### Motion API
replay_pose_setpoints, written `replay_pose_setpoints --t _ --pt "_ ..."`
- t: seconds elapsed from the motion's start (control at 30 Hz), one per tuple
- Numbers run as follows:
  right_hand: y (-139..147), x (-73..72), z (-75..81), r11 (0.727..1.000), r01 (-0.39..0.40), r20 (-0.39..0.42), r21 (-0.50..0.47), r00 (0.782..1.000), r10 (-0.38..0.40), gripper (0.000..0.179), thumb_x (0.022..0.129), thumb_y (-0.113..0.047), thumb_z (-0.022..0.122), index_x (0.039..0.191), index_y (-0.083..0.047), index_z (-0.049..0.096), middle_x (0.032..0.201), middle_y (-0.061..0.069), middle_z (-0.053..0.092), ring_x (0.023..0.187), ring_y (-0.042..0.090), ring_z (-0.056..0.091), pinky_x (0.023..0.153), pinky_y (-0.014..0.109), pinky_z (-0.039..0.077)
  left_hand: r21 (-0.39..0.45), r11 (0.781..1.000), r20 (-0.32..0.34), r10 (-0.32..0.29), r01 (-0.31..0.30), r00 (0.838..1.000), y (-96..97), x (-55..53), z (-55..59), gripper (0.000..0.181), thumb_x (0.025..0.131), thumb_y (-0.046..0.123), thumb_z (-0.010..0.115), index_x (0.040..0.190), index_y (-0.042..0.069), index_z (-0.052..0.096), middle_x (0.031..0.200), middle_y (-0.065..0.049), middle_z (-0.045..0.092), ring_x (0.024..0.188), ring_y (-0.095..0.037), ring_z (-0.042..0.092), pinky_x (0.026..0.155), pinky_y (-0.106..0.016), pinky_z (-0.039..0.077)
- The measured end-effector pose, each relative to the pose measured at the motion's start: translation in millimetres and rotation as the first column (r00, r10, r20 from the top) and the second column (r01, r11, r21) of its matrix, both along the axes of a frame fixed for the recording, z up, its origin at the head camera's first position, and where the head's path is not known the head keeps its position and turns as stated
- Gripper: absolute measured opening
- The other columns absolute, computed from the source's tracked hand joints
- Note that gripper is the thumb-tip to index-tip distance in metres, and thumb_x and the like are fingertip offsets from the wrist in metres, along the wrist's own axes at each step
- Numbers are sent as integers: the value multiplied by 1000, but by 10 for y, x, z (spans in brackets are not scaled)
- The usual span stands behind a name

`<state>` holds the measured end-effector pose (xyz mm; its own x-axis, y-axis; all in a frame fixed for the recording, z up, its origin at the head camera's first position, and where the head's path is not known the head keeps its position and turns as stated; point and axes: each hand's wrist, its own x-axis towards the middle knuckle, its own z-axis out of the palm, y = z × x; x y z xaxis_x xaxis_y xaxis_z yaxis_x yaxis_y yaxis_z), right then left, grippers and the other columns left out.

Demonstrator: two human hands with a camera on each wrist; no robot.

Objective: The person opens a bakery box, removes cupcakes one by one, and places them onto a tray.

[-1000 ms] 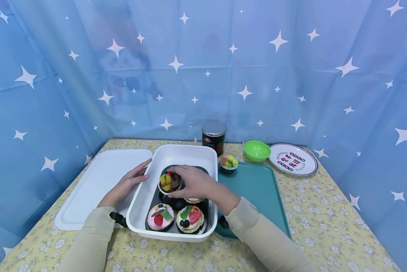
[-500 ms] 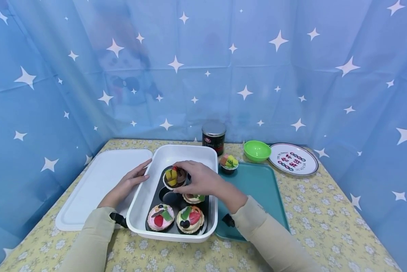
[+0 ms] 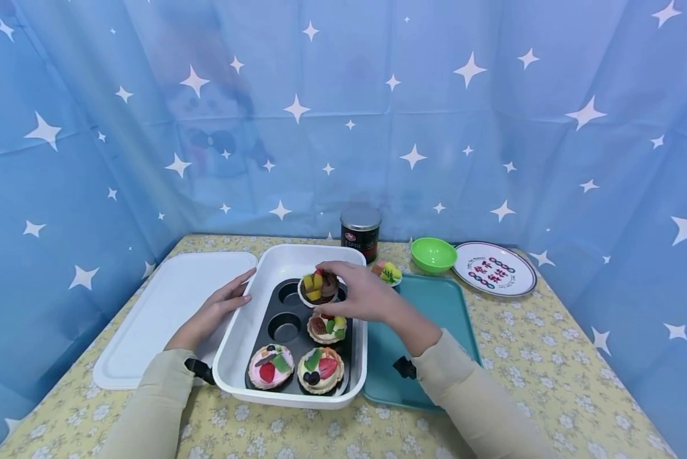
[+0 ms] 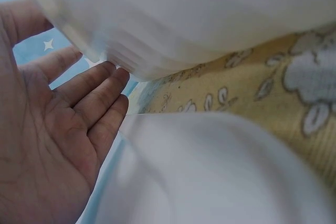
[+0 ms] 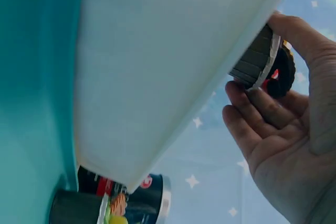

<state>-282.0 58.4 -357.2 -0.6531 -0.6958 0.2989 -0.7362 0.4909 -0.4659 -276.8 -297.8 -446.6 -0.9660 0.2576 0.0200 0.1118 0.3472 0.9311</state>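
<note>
My right hand [image 3: 366, 294] pinches a chocolate cupcake [image 3: 317, 288] topped with yellow and red fruit, above the back right of a dark muffin tin [image 3: 303, 319]. In the right wrist view, its dark pleated cup [image 5: 254, 59] shows between thumb and fingers. The tin lies inside a deep white tub [image 3: 290, 400]. Three cupcakes sit in it: a pink one [image 3: 271, 366], a cream one with strawberry [image 3: 321, 371] and one with mixed fruit [image 3: 327, 328]. Two left-hand wells show bare. My left hand [image 3: 214, 315] rests its extended fingers against the tub's left wall.
A white lid-like tray [image 3: 165, 312] lies left of the tub, a teal tray [image 3: 435, 319] right. Another cupcake [image 3: 389, 273] stands at the teal tray's back corner. Behind are an espresso tin [image 3: 360, 233], a green bowl [image 3: 434, 255] and a white plate [image 3: 495, 269].
My right hand has carried the chocolate cupcake from above the left-hand wells toward the back right well, uncovering the mixed-fruit cupcake. The left hand stays in place.
</note>
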Motion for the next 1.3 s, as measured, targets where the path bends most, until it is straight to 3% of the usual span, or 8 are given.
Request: replay_pose_setpoints --t 0.3,0.57,0.87,1.1,1.3 --pt "206 -57 -14 999 48 13 -15 999 -48 77 84 -47 81 146 -12 51 134 1 60 116 16 61 95 47 51 1 1000 1 8 -8 1000 -11 16 -6 62 104 31 53 160 35 27 164 -11 26 150 -37 23 116 -63 23" --pt "502 -105 -53 993 114 36 -35 993 -113 80 83 -53 80 147 -14 51 135 3 60 116 21 61 93 48 53 42 999 39 2 -4 999 6 27 5 64 103 35 56 160 38 27 165 -5 26 151 -32 24 117 -59 25" --pt "799 -179 -59 976 216 15 -25 976 -216 80 80 -50 83 144 -12 53 131 7 63 116 26 62 92 48 54 26 1000 24 -8 7 1000 -17 19 -13 65 104 36 54 161 34 24 166 -9 22 151 -35 21 116 -61 24" --pt "1026 -332 -85 956 290 56 -39 956 -288 75 81 -46 84 142 -11 55 127 6 63 112 25 61 90 47 54 22 1000 27 -5 4 1000 -2 27 -9 65 104 34 54 161 33 24 166 -11 22 151 -38 19 116 -63 23" --pt "1239 -432 -101 927 374 92 -12 924 -372 81 81 -54 80 144 -12 53 129 10 60 115 30 59 90 50 53 25 1000 47 8 -9 999 2 22 -6 63 103 37 55 160 39 26 165 -6 24 151 -35 22 116 -62 24"
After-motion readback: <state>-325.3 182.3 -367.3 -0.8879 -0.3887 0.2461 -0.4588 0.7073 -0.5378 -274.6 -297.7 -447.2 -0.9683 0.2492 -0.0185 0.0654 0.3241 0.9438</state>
